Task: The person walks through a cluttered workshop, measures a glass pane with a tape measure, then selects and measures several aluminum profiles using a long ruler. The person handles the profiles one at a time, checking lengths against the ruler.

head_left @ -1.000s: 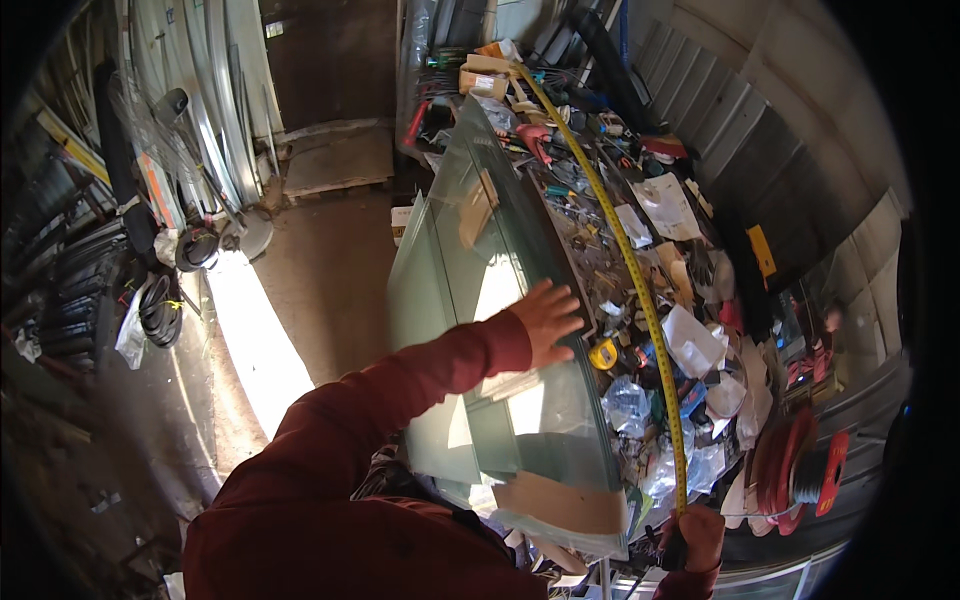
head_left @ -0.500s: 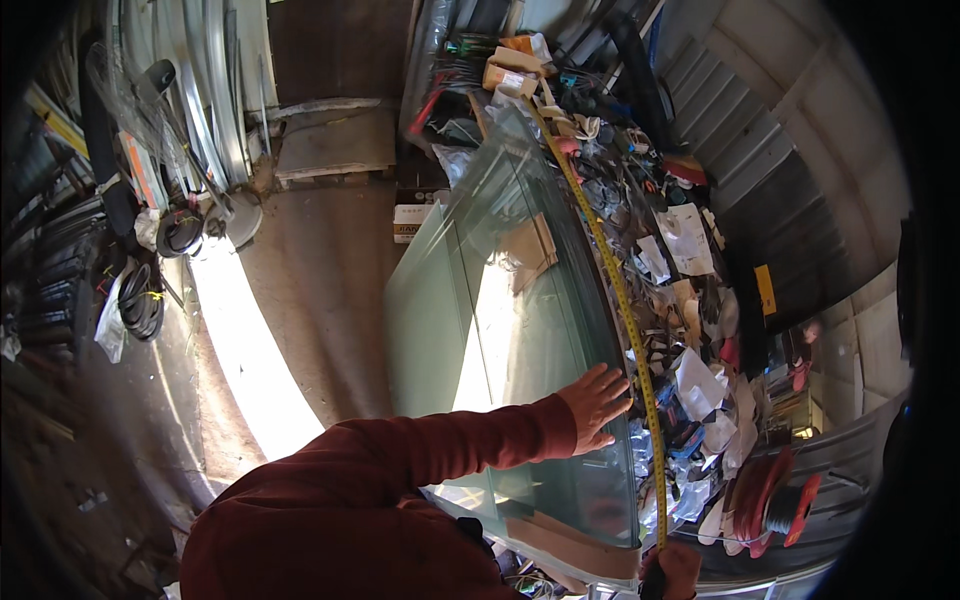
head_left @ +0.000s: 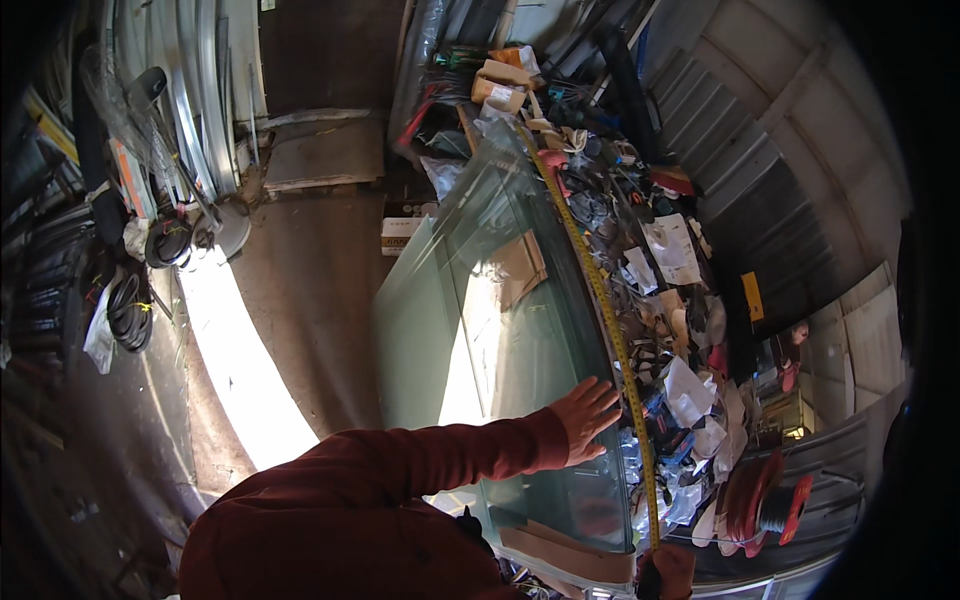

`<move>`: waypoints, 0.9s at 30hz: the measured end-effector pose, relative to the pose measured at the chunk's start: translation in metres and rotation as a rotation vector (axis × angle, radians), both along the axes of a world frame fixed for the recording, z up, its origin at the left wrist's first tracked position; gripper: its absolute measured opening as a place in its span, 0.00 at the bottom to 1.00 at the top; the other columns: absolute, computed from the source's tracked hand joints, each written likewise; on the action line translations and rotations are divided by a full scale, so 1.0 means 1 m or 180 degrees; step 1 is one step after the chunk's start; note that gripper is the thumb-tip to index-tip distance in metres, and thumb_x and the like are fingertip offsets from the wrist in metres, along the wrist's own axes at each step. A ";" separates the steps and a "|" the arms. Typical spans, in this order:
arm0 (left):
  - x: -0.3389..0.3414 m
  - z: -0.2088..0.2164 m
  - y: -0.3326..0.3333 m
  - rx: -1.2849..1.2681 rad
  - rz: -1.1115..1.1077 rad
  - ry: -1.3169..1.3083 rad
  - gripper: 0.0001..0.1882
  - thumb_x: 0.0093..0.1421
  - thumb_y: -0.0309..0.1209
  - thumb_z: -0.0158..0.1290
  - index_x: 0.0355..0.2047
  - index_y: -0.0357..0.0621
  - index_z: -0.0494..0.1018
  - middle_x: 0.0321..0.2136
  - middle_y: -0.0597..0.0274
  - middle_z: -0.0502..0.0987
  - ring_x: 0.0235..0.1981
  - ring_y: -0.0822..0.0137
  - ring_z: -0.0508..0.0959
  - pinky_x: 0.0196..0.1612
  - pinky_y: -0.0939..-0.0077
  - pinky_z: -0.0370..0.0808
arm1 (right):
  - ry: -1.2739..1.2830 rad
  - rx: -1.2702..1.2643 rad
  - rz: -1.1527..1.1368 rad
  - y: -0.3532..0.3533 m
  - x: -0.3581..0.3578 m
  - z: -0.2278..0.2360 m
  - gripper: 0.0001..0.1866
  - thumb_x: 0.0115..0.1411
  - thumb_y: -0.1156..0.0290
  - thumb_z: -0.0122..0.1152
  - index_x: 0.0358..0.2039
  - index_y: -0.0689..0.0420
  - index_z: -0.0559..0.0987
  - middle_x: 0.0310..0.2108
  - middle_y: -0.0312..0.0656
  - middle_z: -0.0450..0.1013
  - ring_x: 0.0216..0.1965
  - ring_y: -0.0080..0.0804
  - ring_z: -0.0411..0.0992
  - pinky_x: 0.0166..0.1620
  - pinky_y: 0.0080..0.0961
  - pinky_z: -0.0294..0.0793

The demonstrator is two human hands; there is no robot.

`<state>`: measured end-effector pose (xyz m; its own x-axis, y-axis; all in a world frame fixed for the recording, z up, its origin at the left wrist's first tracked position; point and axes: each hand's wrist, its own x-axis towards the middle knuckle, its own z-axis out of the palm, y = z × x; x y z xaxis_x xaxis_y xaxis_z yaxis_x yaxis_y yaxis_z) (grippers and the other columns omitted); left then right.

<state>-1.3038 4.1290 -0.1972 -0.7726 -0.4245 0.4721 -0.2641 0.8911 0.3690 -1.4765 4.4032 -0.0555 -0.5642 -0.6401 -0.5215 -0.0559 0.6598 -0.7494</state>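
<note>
Locate the right hand [head_left: 675,572] at the lower edge of view, closed around the dark near end of the yellow tape measure [head_left: 603,302]; find a tan cardboard strip [head_left: 565,552] just left, at the near end of the leaning glass sheets [head_left: 560,335]; note the red spool [head_left: 752,505] to the right; find the left hand [head_left: 586,420] farther out, with fingers spread wide and holding nothing, over the glass near its right edge; cannot tell whether touching; trace the extended blade alongside that edge toward the far corner; treat the blade as light and springy, likely to twist or buckle if pushed; hold by the near end and steady along the flat; treat the glass as presumably heavy, stiff, slick and brittle; grasp only along the edges, with both hands; note heaped clutter [head_left: 688,392] beyond the blade and a cardboard box [head_left: 500,85] at the far end.
</note>
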 end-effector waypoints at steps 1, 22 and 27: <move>-0.001 -0.001 0.000 0.0005 0.0000 0.0001 0.33 0.57 0.50 0.44 0.57 0.42 0.61 0.60 0.49 0.57 0.63 0.51 0.53 0.65 0.53 0.42 | -0.0062 0.0018 -0.0036 -0.001 0.000 0.000 0.12 0.59 0.65 0.54 0.26 0.61 0.75 0.14 0.33 0.66 0.12 0.19 0.60 0.15 0.16 0.56; -0.005 -0.002 0.002 0.0066 -0.0051 0.0115 0.34 0.57 0.49 0.46 0.58 0.42 0.58 0.60 0.50 0.56 0.63 0.51 0.52 0.65 0.53 0.42 | -0.0174 0.0217 0.0232 -0.011 0.004 0.009 0.14 0.59 0.61 0.54 0.28 0.59 0.74 0.12 0.31 0.62 0.11 0.18 0.57 0.14 0.16 0.54; 0.001 0.009 0.001 0.0185 -0.0077 0.0217 0.33 0.54 0.46 0.50 0.56 0.40 0.61 0.60 0.49 0.55 0.62 0.51 0.52 0.65 0.52 0.43 | -0.0281 -0.0439 0.0331 0.005 -0.021 -0.019 0.14 0.53 0.64 0.57 0.24 0.65 0.75 0.17 0.43 0.71 0.15 0.28 0.69 0.19 0.22 0.70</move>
